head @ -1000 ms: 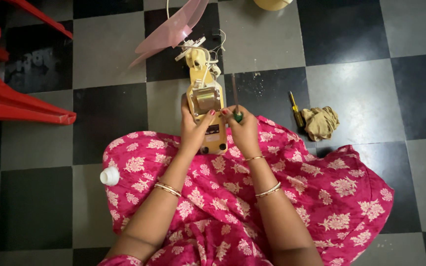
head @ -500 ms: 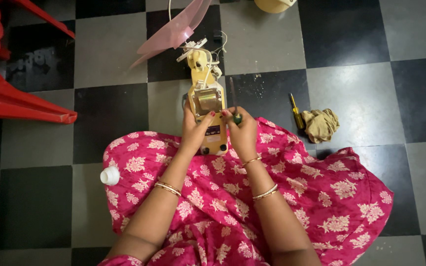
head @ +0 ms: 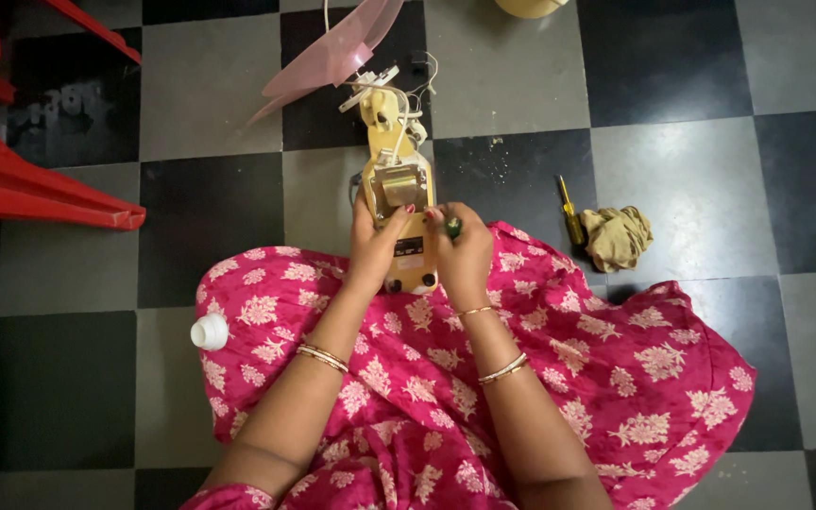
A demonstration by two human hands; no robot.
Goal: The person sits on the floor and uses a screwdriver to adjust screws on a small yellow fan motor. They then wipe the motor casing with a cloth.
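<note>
A yellow opened-up fan body (head: 399,194) lies on the floor in front of my lap, with its pink blade (head: 332,57) at the far end and loose white wires beside it. My left hand (head: 375,247) grips the left side of the fan body, thumb resting on its open middle. My right hand (head: 465,255) is closed around a green-handled screwdriver (head: 451,227), its tip hidden against the fan body. Both wrists wear thin bangles.
A yellow-handled screwdriver (head: 570,215) and a crumpled tan cloth (head: 618,236) lie to the right on the checkered floor. A small white cap (head: 209,331) sits at left by my pink floral dress (head: 616,378). A red plastic chair (head: 21,161) stands at upper left.
The hands and fan body hold almost the same position; my right hand has shifted only slightly on the screwdriver.
</note>
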